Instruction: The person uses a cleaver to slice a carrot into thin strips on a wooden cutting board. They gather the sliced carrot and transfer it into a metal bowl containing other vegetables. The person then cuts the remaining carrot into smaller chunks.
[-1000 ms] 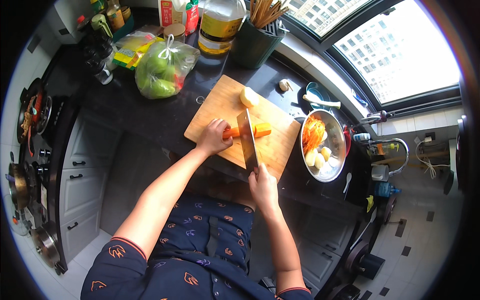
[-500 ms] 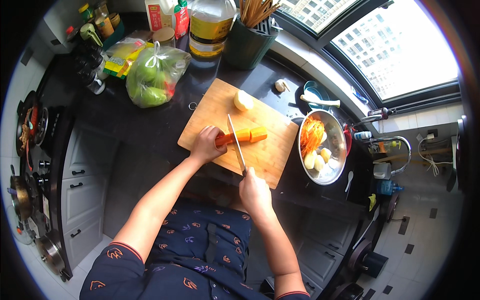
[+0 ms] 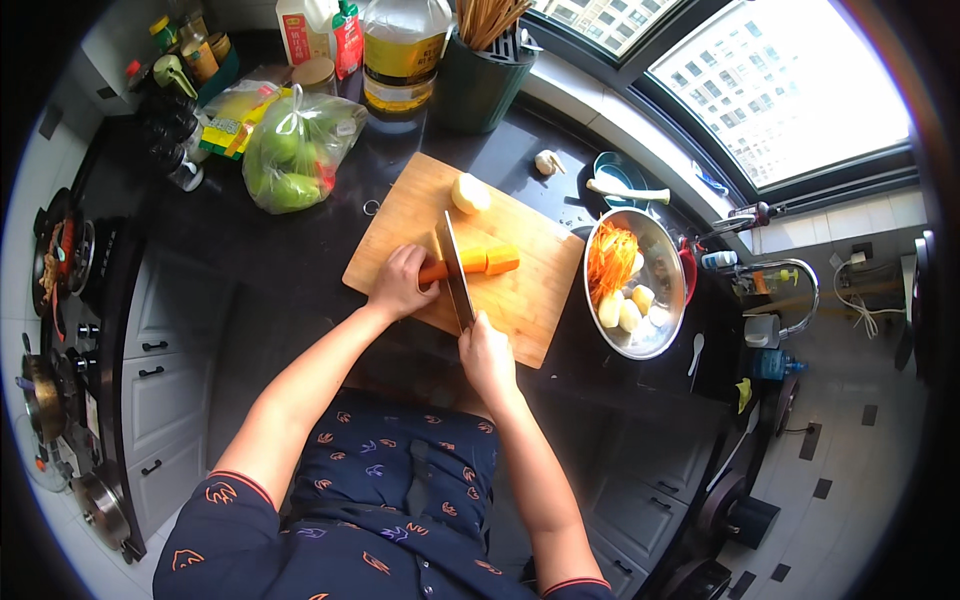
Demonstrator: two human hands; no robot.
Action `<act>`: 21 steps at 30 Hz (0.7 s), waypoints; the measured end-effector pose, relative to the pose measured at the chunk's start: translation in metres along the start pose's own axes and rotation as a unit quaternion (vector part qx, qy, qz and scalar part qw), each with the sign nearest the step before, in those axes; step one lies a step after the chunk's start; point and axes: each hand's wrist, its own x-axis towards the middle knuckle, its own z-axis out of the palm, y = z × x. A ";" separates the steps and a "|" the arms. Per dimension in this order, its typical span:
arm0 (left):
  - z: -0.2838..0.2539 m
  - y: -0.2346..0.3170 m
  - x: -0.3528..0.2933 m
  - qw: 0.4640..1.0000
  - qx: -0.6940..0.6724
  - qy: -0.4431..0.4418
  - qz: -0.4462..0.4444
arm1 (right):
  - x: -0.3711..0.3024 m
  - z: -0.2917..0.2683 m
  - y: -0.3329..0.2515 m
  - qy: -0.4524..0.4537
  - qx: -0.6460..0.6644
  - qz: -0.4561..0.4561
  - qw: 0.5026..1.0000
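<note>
My left hand (image 3: 400,281) is closed around the left end of an orange carrot (image 3: 434,272) lying on a wooden cutting board (image 3: 515,330). In my right hand (image 3: 488,357) is the handle of a kitchen knife (image 3: 456,265), its blade standing across the carrot just right of my left fingers. Beyond the blade, cut carrot chunks (image 3: 502,260) lie in line with the rest. Whether the blade has gone fully through is hidden. A pale, peeled round vegetable (image 3: 470,193), likely a potato, sits near the board's far edge.
Right of the board stands a steel bowl (image 3: 677,300) with orange shreds and several pale peeled pieces. A garlic bulb (image 3: 548,162) lies behind the board. A knotted plastic bag (image 3: 300,150) of green produce, an oil jug (image 3: 400,60) and a utensil holder (image 3: 484,85) stand at the back.
The knife and my right hand have slid slightly forward, away from me, across the carrot. My left hand keeps its place on the carrot. The whole view has shifted a little.
</note>
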 end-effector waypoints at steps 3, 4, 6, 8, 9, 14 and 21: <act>-0.002 -0.003 0.007 0.999 0.009 -0.026 0.019 | -0.001 -0.005 0.009 0.026 0.054 -0.025 0.998; -0.006 -0.005 0.011 1.000 -0.003 -0.018 -0.023 | -0.008 -0.006 0.015 0.066 0.093 -0.051 0.992; -0.016 -0.006 0.013 0.993 -0.024 -0.006 -0.115 | -0.026 -0.015 0.015 0.065 0.173 0.000 0.983; -0.027 -0.020 0.019 0.985 -0.014 0.012 -0.171 | -0.044 -0.026 0.011 0.065 0.223 0.071 0.970; -0.031 -0.025 0.023 0.985 0.003 0.027 -0.170 | -0.050 -0.024 0.016 0.106 0.246 0.062 0.962; -0.035 -0.030 0.030 0.980 0.086 -0.048 -0.173 | -0.081 -0.042 0.020 0.106 0.334 0.149 0.925; -0.015 0.057 0.054 0.998 0.005 -0.068 -0.019 | -0.093 -0.040 0.047 0.138 0.346 0.158 0.914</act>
